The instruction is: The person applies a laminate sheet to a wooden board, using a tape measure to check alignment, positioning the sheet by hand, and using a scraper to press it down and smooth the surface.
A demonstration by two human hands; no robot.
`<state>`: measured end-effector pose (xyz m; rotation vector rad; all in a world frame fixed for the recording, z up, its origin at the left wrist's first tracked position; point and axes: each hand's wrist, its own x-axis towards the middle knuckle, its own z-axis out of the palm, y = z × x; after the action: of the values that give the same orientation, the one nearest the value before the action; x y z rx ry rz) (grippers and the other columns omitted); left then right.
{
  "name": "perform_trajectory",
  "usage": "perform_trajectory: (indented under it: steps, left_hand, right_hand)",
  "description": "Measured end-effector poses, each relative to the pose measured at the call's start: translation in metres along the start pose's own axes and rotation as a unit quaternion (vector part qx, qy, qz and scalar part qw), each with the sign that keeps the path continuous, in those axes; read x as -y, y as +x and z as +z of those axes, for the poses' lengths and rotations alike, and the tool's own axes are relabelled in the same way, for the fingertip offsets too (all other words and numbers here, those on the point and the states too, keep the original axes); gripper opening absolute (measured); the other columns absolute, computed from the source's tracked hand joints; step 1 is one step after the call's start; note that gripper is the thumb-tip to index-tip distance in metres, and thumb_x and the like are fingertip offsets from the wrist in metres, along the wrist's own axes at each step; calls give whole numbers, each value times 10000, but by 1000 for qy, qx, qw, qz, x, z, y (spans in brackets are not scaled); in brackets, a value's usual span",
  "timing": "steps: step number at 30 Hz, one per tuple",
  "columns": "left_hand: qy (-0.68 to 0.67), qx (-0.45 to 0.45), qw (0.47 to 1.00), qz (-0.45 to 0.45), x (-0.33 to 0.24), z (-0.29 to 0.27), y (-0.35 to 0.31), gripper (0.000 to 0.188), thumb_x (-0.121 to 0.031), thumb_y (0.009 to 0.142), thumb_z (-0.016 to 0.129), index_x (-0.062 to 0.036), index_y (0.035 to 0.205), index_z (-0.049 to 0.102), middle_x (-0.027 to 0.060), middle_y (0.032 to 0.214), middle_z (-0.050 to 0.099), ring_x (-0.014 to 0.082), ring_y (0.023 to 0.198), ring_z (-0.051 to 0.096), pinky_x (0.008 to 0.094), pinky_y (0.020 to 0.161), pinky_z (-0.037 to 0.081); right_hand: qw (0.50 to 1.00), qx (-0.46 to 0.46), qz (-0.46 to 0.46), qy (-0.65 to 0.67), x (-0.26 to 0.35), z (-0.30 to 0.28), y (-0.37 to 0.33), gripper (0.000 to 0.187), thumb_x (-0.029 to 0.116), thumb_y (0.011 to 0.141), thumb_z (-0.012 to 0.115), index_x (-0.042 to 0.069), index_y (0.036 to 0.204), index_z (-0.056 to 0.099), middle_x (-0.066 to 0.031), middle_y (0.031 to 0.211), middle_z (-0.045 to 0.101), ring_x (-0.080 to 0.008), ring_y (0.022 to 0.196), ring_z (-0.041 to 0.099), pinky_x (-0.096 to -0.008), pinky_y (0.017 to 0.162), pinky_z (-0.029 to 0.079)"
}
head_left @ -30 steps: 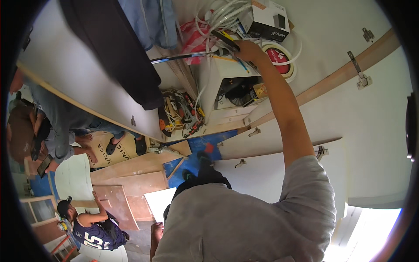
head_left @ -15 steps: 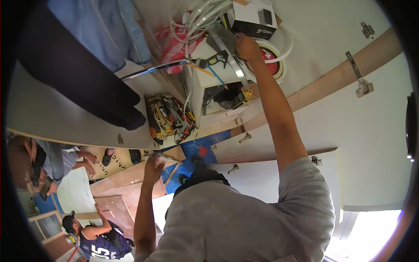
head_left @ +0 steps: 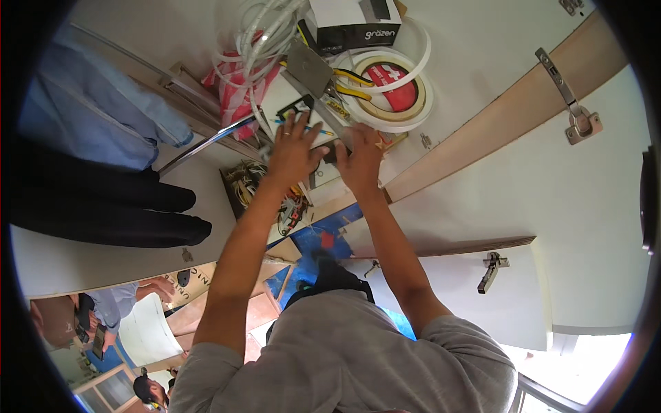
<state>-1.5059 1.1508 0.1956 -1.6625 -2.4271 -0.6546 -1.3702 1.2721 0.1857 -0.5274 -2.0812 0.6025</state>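
My left hand [head_left: 295, 153] lies over the white cabinet's upper surface with its fingers spread, beside a blue pencil [head_left: 321, 129] and a black clamp-like tool [head_left: 295, 107]. Close by on its right, my right hand [head_left: 360, 160] has its fingers stretched out at the lower end of a long metal strip [head_left: 329, 117]. I cannot make out anything held in either hand. Past the hands lie a flat grey metal plate [head_left: 310, 67] and yellow-and-black tool handles [head_left: 353, 77]. The open compartment between my hands is partly hidden by them.
Beyond are coiled white strips [head_left: 258, 51], a red plastic bag [head_left: 237, 96], a box [head_left: 354, 33] and a white roll [head_left: 417, 115] around a red disc. A tool box [head_left: 237, 196] sits left. Clothes [head_left: 103, 103] hang there; hinged doors [head_left: 454, 282] stand right. Other people are lower left.
My left hand has come up from below, where it held a metallic object, to the cabinet. My right hand has moved down from the grey plate. The view has shifted.
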Motion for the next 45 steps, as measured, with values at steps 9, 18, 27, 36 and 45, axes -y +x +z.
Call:
perform_trajectory:
  steps: [9,18,27,36,45]
  left_hand:
    - [-54,-78,995,28,34,-9,7,752,-449,841,731,-77,1440,472,223,1523,365,455,1416,308,551,1132,259]
    - [-112,-68,991,8,45,2,0,775,-291,803,773,-109,1474,430,222,1541,338,480,1429,264,580,1132,252]
    - [-107,-142,984,-9,53,-11,-18,736,-316,838,742,-89,1465,430,248,1538,335,491,1430,263,583,1146,239]
    - [-233,-125,918,-296,65,-25,-186,454,-140,900,692,-28,1320,558,161,1196,623,272,1158,602,408,1007,459]
    - [-144,377,837,-368,30,50,-469,495,-341,871,696,-40,1254,611,220,1194,649,374,1114,622,468,953,488]
  right_hand:
    - [996,11,-2,87,7,23,-14,297,31,831,705,13,1122,649,-165,1067,584,-357,913,610,-424,774,498]
    - [995,13,-40,93,22,24,-47,419,94,882,653,-27,1273,564,-217,1263,563,-420,1074,581,-471,909,477]
    - [954,38,219,201,-27,12,-101,369,59,901,636,55,1266,582,-131,1231,608,-243,968,630,-349,825,504]
    - [908,213,307,187,-85,20,-265,271,69,909,600,29,1175,635,-96,1053,663,-156,788,633,-288,672,531]
    - [756,577,297,85,-94,41,-359,260,198,891,653,41,1097,681,-156,1014,718,-314,968,692,-389,870,527]
